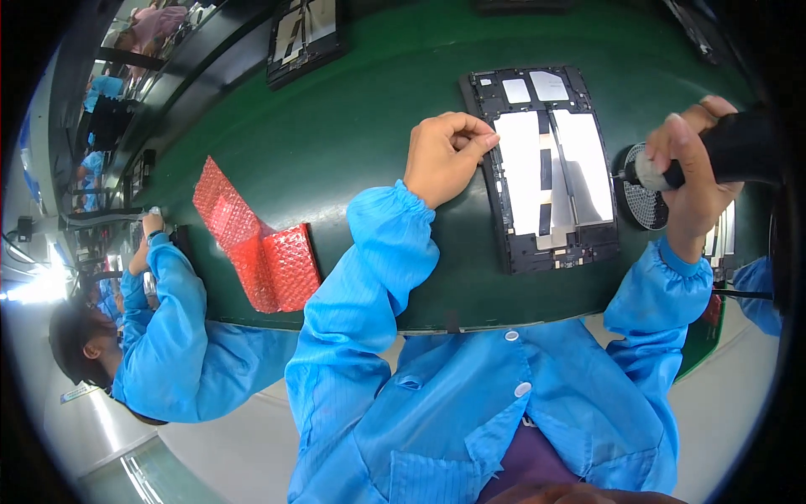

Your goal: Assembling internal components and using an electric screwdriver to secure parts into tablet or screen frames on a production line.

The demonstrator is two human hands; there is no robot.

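An opened tablet (514, 181) lies on the green table, its inside facing up with two large silver-white panels and dark ribbons between them. My left hand (445, 155) is at its left edge, thumb and forefinger pinched together on the frame. To the right of the tablet, my right hand (695, 168) grips a black electric screwdriver (743, 149) with a pale collar, its thin tip pointing left toward the tablet. Beneath that tip sits a round perforated screw plate (646, 206), partly hidden by the tool and my fingers.
Red bubble wrap (256, 244) lies left of my left arm. Another opened tablet (304, 38) rests at the far edge of the green table (369, 109). A co-worker in a blue smock (168, 336) sits at the left, hands at the table.
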